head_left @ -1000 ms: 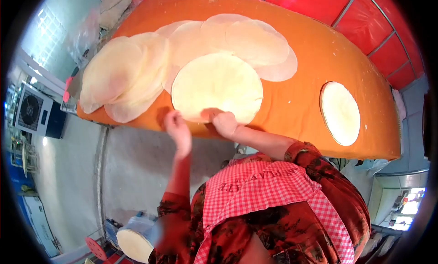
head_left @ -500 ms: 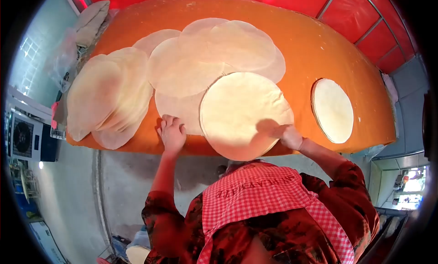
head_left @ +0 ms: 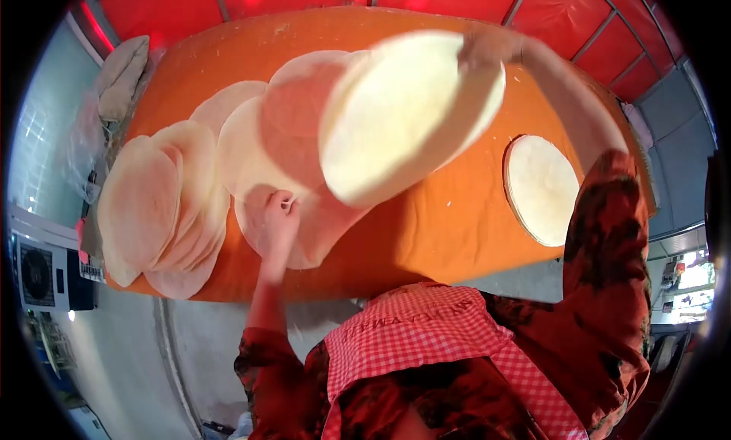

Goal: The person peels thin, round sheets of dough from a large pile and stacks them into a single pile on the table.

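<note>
My right hand [head_left: 485,48] grips the upper right edge of a thick, pale round stack of dough sheets [head_left: 403,113], held tilted over the orange table. The stack is smeared by motion. My left hand [head_left: 282,215] is closed in a pinch over a thin round dough sheet [head_left: 316,238] near the table's front edge; a bit of white shows between its fingers. Beyond it lie several overlapping thin dough sheets [head_left: 247,147], partly hidden by the raised stack and its shadow.
A fanned pile of thin round sheets [head_left: 141,204] lies at the table's left end. On the right rests another pale round stack [head_left: 541,189]. The orange cloth [head_left: 457,234] covers the table. Folded cloth [head_left: 123,74] sits at the far left corner, and red panels [head_left: 297,2] stand behind.
My right hand has lifted the thick round stack from the front of the table, up and away from me. My left hand has closed over the thin sheet, near where it was.
</note>
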`<state>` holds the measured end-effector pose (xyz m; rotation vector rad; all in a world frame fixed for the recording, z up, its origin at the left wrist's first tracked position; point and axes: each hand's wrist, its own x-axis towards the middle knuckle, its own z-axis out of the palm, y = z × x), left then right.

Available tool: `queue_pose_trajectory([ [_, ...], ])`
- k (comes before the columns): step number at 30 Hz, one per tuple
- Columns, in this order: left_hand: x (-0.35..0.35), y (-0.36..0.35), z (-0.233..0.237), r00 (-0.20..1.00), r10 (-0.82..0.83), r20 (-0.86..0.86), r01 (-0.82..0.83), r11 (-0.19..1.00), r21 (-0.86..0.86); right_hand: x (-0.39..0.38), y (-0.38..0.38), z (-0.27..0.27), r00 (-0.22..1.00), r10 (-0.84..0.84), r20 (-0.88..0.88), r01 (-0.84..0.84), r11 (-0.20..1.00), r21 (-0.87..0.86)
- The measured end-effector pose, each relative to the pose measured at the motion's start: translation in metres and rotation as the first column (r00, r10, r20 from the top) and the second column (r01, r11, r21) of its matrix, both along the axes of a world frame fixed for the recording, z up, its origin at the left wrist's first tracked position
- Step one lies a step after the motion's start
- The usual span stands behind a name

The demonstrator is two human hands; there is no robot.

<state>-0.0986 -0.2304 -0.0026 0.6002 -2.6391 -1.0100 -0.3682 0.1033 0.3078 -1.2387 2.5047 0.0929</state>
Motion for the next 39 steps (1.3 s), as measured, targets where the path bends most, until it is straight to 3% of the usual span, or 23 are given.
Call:
queue_pose_trajectory([
  [1,-0.019,0.004,-0.008,0.999,-0.016,-0.028,0.023,0.961,0.276,-0.020,0.002,0.013,0.999,-0.035,0.030,0.039,0.987,-0.155],
  [3,-0.053,0.010,-0.037,0.996,-0.022,-0.084,0.078,0.663,0.744,-0.078,0.004,0.034,0.991,-0.082,0.109,0.123,0.889,-0.441],
  [5,-0.078,0.028,-0.044,0.990,-0.011,-0.141,0.125,0.539,0.833,-0.047,-0.020,0.068,0.950,-0.312,-0.026,0.258,0.826,-0.501],
  [7,-0.104,0.045,-0.042,0.985,0.031,-0.172,0.143,0.426,0.893,-0.058,-0.028,0.055,0.881,-0.234,-0.412,0.063,0.920,-0.387],
  [8,-0.116,0.053,-0.038,0.983,0.064,-0.173,0.136,0.379,0.915,-0.052,-0.036,0.026,0.868,-0.217,-0.446,0.005,0.902,-0.431],
  [10,-0.139,0.066,-0.038,0.981,0.103,-0.168,0.133,0.279,0.951,-0.054,-0.048,-0.054,0.709,-0.158,-0.687,-0.077,0.951,-0.298],
  [12,-0.157,0.077,-0.038,0.984,0.102,-0.145,0.123,0.195,0.973,-0.065,-0.053,-0.184,0.788,-0.225,-0.574,-0.193,0.794,-0.577],
  [13,-0.164,0.081,-0.036,0.988,0.096,-0.122,0.105,0.163,0.981,-0.056,-0.056,-0.233,0.755,-0.208,-0.622,-0.076,0.914,-0.398],
  [14,-0.165,0.085,-0.019,0.994,0.080,-0.080,0.067,0.153,0.986,-0.063,-0.052,-0.302,0.747,-0.138,-0.650,-0.082,0.952,-0.296],
  [15,-0.170,0.088,-0.016,0.996,0.070,-0.057,0.045,0.162,0.986,-0.046,-0.055,-0.318,0.802,-0.188,-0.566,-0.165,0.842,-0.514],
  [16,-0.174,0.090,-0.013,0.998,0.060,-0.034,0.023,0.172,0.985,-0.026,-0.054,-0.321,0.896,-0.165,-0.413,0.007,0.934,-0.358],
  [17,-0.179,0.093,-0.021,0.995,0.095,-0.030,0.015,0.155,0.988,-0.027,-0.059,-0.346,0.855,-0.149,-0.496,-0.179,0.813,-0.554],
  [18,-0.184,0.095,-0.031,0.991,0.130,-0.023,0.005,0.135,0.991,-0.030,-0.055,-0.366,0.863,-0.190,-0.467,-0.137,0.803,-0.580],
  [19,-0.188,0.097,-0.041,0.986,0.165,-0.015,-0.003,0.107,0.994,-0.029,-0.054,-0.366,0.869,-0.227,-0.439,-0.094,0.795,-0.599],
  [22,-0.203,0.095,-0.063,0.985,0.168,-0.022,0.008,0.085,0.996,-0.033,-0.052,-0.367,0.887,-0.156,-0.435,-0.002,0.940,-0.341],
  [25,-0.213,0.092,-0.073,0.986,0.164,-0.019,0.014,0.026,1.000,-0.027,-0.053,-0.365,0.846,-0.197,-0.495,-0.013,0.921,-0.388],
  [28,-0.221,0.089,-0.069,0.990,0.138,-0.005,0.008,-0.021,1.000,-0.016,-0.053,-0.345,0.900,-0.258,-0.352,0.034,0.845,-0.534],
  [31,-0.229,0.091,-0.057,0.990,0.141,-0.002,0.010,-0.054,0.998,-0.010,-0.058,-0.335,0.884,-0.285,-0.371,0.018,0.813,-0.581],
  [34,-0.237,0.091,-0.050,0.989,0.104,-0.105,0.126,-0.218,0.968,-0.017,-0.064,-0.351,0.859,-0.340,-0.382,0.077,0.825,-0.560],
  [39,-0.243,0.087,-0.064,0.997,0.062,-0.042,0.061,-0.344,0.937,-0.016,-0.069,-0.363,0.845,-0.298,-0.444,-0.005,0.827,-0.563],
])
